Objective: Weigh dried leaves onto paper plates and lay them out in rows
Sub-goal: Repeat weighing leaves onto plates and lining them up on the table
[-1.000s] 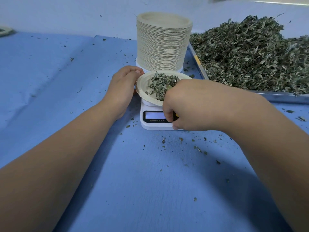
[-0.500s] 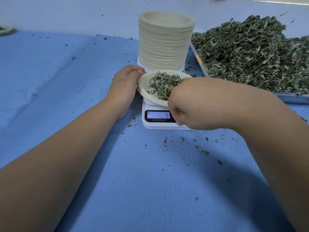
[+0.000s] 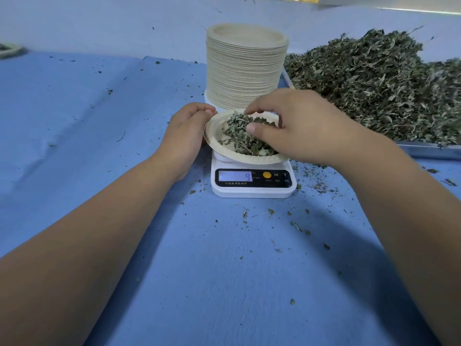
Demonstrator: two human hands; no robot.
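On a white kitchen scale point(image 3: 253, 192) at mid-table: one paper plate point(image 3: 215, 137), a loose mound of dried leaves point(image 3: 237, 139) in its well. Over that mound, the right hand point(image 3: 301, 128), fingers arched and curled down, thumb and forefinger tips pinching into the leaves from near and far side. Against the plate's left rim, the left hand point(image 3: 184, 136), fingers curled round the edge, gripping it. On the scale's lit display, a single 9; next to it, a yellow button. Just behind the scale, a tall stack of plates point(image 3: 245, 71). Right of the stack, a big heap of leaves point(image 3: 374, 91) on a metal tray point(image 3: 429, 149). Under everything, a blue cloth point(image 3: 99, 146), creased on the left, strewn with leaf crumbs point(image 3: 295, 224), thickest in front of and right of the scale. At the far left edge, part of another plate point(image 3: 10, 49), too cut off to tell more.
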